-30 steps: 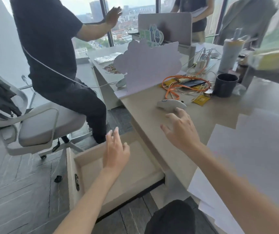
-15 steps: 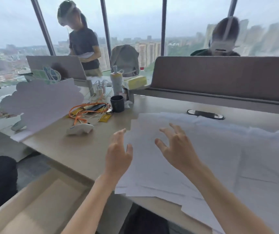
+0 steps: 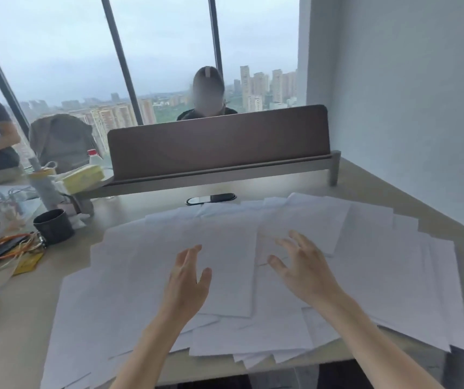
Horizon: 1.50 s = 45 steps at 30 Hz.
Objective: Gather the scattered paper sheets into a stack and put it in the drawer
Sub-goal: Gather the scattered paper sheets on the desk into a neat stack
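Observation:
Several white paper sheets (image 3: 365,262) lie scattered and overlapping across the beige desk (image 3: 14,332), some hanging over its near edge. My left hand (image 3: 187,284) hovers over the middle of the sheets, fingers straight and together, holding nothing. My right hand (image 3: 302,265) hovers a little to the right, fingers spread and slightly bent, also holding nothing. Whether either hand touches the paper I cannot tell. The drawer is out of view.
A dark cup (image 3: 53,226), orange cables (image 3: 3,248), a grey bottle (image 3: 42,186) and a yellow pack (image 3: 84,176) crowd the desk's left. A brown divider (image 3: 219,147) runs along the back, a person behind it. A wall (image 3: 408,108) stands at right.
My view swung right from the open drawer and the seated person to the paper-covered desk. Both hands moved from over the drawer and desk edge to above the sheets.

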Available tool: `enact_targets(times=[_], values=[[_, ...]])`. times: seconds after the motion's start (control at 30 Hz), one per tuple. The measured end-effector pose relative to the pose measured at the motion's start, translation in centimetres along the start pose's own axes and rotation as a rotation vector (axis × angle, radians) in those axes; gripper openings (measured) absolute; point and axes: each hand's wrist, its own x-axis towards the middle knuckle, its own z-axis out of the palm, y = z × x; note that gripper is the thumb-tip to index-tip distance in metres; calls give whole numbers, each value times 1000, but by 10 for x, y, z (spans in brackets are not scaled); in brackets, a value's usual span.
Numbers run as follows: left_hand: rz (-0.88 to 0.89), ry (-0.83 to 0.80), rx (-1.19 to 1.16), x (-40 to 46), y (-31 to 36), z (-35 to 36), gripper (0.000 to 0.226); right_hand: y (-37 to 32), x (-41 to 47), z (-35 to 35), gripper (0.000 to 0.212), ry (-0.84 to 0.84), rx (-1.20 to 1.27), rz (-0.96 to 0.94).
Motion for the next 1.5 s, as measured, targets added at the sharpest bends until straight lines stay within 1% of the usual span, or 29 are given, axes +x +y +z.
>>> enact_targets(times=[0.07, 0.17, 0.2, 0.27, 0.33, 0.4, 0.53, 0.63, 0.77, 0.83, 0.87, 0.93, 0.97, 1.03, 1.1, 1.17, 1.27, 1.33, 1.4, 1.43, 1.5], values=[[-24, -74, 89, 9, -1, 14, 56, 13, 2, 3, 57, -24, -58, 47], [-144, -261, 312, 24, -11, 33, 69, 27, 11, 10, 63, -98, -145, 143], [-178, -310, 348, 29, -15, 39, 72, 32, 16, 13, 65, -120, -173, 174], [-218, -353, 358, 35, -20, 50, 73, 40, 26, 19, 74, -153, -232, 214], [-239, -362, 348, 37, -23, 58, 72, 48, 35, 25, 79, -173, -283, 229], [-250, -371, 356, 36, -26, 66, 69, 54, 42, 32, 78, -202, -298, 246], [-231, -343, 419, 33, -28, 79, 70, 64, 43, 50, 77, -323, -319, 248], [-238, -341, 419, 35, -26, 81, 70, 67, 37, 56, 75, -324, -349, 199], [-240, -318, 376, 36, -23, 75, 68, 62, 36, 52, 69, -341, -284, 143], [-252, -282, 337, 37, -25, 69, 68, 60, 38, 51, 62, -315, -212, 136], [-263, -262, 330, 38, -27, 65, 68, 59, 38, 49, 62, -277, -167, 152], [-303, -231, 347, 41, -35, 56, 71, 58, 39, 46, 74, -151, -90, 194], [-336, -228, 362, 42, -39, 52, 74, 59, 40, 46, 74, -111, -104, 221], [-411, -240, 402, 44, -46, 47, 81, 63, 44, 47, 71, -116, -214, 289], [-455, -268, 439, 44, -49, 45, 85, 63, 50, 48, 74, -201, -299, 349], [-448, -285, 458, 44, -48, 48, 85, 61, 53, 52, 75, -260, -323, 359], [-409, -288, 469, 44, -42, 56, 84, 53, 50, 60, 70, -298, -310, 296], [-385, -293, 467, 44, -36, 62, 83, 46, 47, 62, 61, -257, -282, 236], [-355, -296, 453, 44, -31, 65, 82, 43, 47, 60, 49, -159, -234, 184], [-340, -297, 439, 44, -29, 65, 82, 42, 49, 57, 47, -118, -193, 188], [-332, -292, 399, 47, -30, 60, 81, 43, 53, 52, 51, -94, -151, 246]])
